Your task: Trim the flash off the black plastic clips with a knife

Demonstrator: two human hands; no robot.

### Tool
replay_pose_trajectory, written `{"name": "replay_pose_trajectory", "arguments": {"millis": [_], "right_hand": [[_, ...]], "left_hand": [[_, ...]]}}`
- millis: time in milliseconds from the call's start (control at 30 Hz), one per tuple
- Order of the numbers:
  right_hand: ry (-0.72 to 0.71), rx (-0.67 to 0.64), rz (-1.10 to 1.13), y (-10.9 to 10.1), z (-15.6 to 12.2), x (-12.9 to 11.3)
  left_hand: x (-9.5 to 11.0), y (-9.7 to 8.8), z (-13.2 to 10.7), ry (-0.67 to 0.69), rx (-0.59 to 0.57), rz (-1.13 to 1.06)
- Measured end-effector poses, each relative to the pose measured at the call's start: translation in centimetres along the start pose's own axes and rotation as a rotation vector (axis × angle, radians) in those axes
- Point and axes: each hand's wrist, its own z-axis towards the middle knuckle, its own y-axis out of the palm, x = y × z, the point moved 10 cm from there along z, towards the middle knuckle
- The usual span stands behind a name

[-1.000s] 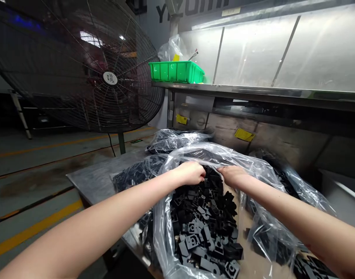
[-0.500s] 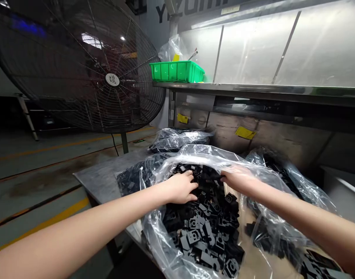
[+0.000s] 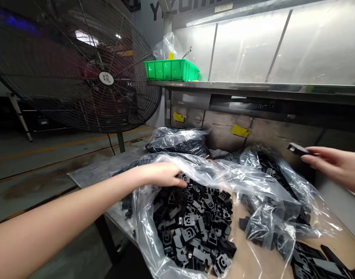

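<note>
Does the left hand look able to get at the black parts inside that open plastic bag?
Probably yes: the left hand is at the mouth of the open plastic bag, beside the black parts, and nothing seems to cover the middle of them; only the bag's far rim lies close to that hand.

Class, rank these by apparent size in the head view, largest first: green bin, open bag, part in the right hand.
1. Open bag
2. Green bin
3. Part in the right hand
</note>
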Motion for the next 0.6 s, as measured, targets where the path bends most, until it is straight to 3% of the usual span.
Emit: {"name": "replay_pose_trajectory", "arguments": {"millis": [67, 133, 233, 300, 367, 400, 433, 500, 600], "right_hand": [[0.128, 0.183, -0.079, -0.9, 0.1, -0.6], [0.091, 0.231, -0.004, -0.9, -0.8, -4.5], [-0.225, 0.456, -0.025, -3.4, -4.3, -14.3], [-0.548, 0.453, -0.094, -2.8, -6.8, -21.6], [-0.891, 0.376, -0.124, -0.4, -9.0, -27.6], [-0.97, 0.288, -0.109, 1.4, -9.1, -29.4], [-0.931, 0.094, -0.127, 4.5, -7.7, -30.3], [-0.753, -0.165, -0.132, 9.8, -4.1, -30.2], [-0.573, -0.18, -0.13, 14.5, 2.3, -29.2]], "left_hand": [[0.0, -1.8, 1.0, -0.013, 0.086, -0.03], [0.0, -3.1, 1.8, -0.021, 0.158, -0.053], [0.0, -3.8, 2.7, -0.023, 0.23, -0.075], [-0.4, -4.0, 3.2, -0.041, 0.274, -0.077], [-1.1, -4.6, 3.5, -0.089, 0.337, -0.066], [-1.6, -5.2, 3.5, -0.119, 0.38, -0.054], [-2.1, -5.9, 3.4, -0.149, 0.429, -0.04], [-2.8, -7.5, 3.0, -0.196, 0.519, -0.007], [-3.2, -8.7, 2.5, -0.225, 0.551, 0.031]]}}
